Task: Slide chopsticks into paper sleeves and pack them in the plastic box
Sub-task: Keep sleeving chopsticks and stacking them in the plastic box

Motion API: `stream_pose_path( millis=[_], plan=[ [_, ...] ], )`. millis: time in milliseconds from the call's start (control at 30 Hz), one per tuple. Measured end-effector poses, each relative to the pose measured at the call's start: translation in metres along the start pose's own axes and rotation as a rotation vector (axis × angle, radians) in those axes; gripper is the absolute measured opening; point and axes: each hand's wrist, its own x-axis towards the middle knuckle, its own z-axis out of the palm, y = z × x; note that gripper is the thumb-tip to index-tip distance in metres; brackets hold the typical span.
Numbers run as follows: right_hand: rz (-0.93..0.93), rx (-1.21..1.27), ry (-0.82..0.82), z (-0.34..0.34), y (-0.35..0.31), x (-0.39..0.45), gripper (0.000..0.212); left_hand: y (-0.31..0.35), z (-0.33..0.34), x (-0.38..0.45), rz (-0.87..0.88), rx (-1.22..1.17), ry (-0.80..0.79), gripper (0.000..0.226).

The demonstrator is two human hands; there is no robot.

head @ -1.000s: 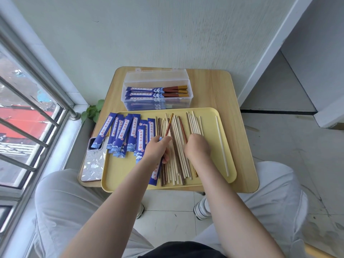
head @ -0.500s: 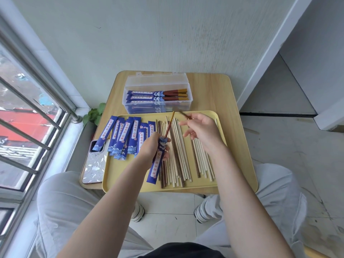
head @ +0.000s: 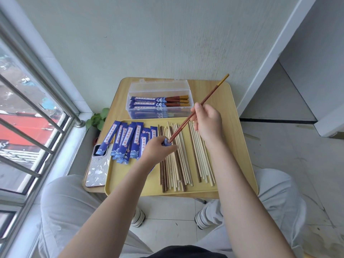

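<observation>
My right hand (head: 208, 121) pinches a reddish-brown chopstick (head: 210, 94) that slants up to the right, its lower tip at the mouth of a blue paper sleeve (head: 166, 142). My left hand (head: 158, 151) grips that sleeve, which is mostly hidden under the hand. Several loose pale and dark chopsticks (head: 181, 155) lie on the yellow tray (head: 130, 183). Blue empty sleeves (head: 128, 140) are fanned on the tray's left side. The clear plastic box (head: 160, 107) behind the tray holds several sleeved chopsticks.
A phone (head: 97, 167) in a patterned case lies on the small wooden table (head: 230, 108), left of the tray. A window with metal bars (head: 28, 112) runs along the left. A small green plant (head: 98, 118) sits by the wall. My knees are below the table.
My right hand has lifted a reddish-brown chopstick from the pile and brought its tip to the sleeve. My left hand has raised the sleeve's mouth toward it. The view shifted slightly.
</observation>
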Motion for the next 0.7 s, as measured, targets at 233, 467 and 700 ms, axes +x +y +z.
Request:
stream_pose_path(
  millis=[233, 467, 700],
  plan=[
    [-0.061, -0.092, -0.049, 0.002, 0.0, -0.002, 0.024, 0.006, -0.002, -0.004, 0.054, -0.11, -0.001, 0.041],
    [-0.009, -0.206, -0.244, 0.001, -0.014, 0.003, 0.068, 0.018, -0.006, -0.004, 0.078, -0.183, 0.041, 0.034],
    [-0.108, -0.214, -0.123, 0.007, -0.02, 0.012, 0.052, 0.02, -0.008, 0.0, 0.075, -0.189, 0.051, 0.027]
  ],
)
